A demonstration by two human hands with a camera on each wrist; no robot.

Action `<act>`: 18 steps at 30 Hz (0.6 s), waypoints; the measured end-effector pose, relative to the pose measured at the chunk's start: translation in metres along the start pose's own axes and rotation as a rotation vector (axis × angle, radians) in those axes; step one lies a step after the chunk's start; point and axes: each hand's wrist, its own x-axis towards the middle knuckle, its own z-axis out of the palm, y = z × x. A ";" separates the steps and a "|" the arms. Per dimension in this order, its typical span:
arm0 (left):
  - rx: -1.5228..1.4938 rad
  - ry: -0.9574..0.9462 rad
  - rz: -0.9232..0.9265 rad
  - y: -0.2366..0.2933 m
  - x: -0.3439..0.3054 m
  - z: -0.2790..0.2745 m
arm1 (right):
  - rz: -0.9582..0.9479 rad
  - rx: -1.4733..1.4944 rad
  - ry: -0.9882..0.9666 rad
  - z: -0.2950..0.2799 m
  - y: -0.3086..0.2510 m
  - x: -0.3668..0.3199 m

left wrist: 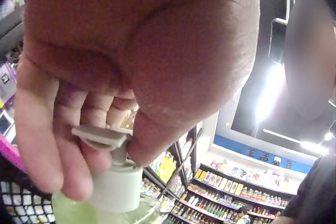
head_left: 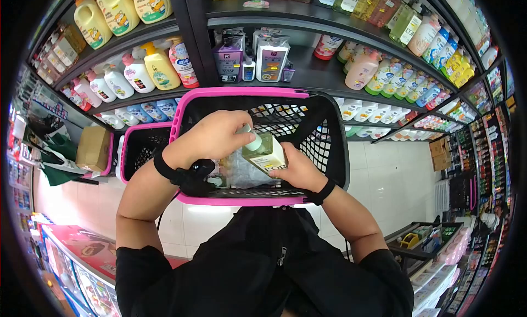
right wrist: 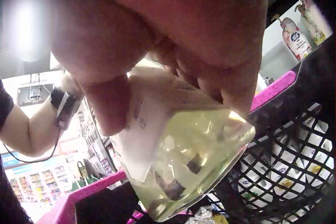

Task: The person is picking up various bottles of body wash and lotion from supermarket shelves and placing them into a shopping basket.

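Note:
A pump bottle [head_left: 268,150] of pale green clear liquid, with a white label, is tilted over a black shopping basket [head_left: 241,91] with a pink rim. My right hand [head_left: 301,168] grips its lower end, the thumb across the label; in the right wrist view the fingers wrap the clear bottle [right wrist: 205,155]. At the other end, my left hand [head_left: 217,133] pinches the white pump head [left wrist: 118,179] between thumb and fingers, seen close in the left wrist view. Below the bottle, a clear plastic-wrapped item [head_left: 247,174] lies in the basket, partly hidden by my hands.
Shelves ahead hold several rows of bottles, among them yellow pump bottles [head_left: 161,66] and boxed sets [head_left: 273,59]. A second basket [head_left: 127,152] stands at the left, near a cardboard box [head_left: 93,148]. A red-topped display case [head_left: 79,243] is behind on the left.

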 end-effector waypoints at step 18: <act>0.248 -0.174 -0.115 -0.232 0.086 0.177 | 0.066 -0.346 0.293 0.011 0.043 -0.095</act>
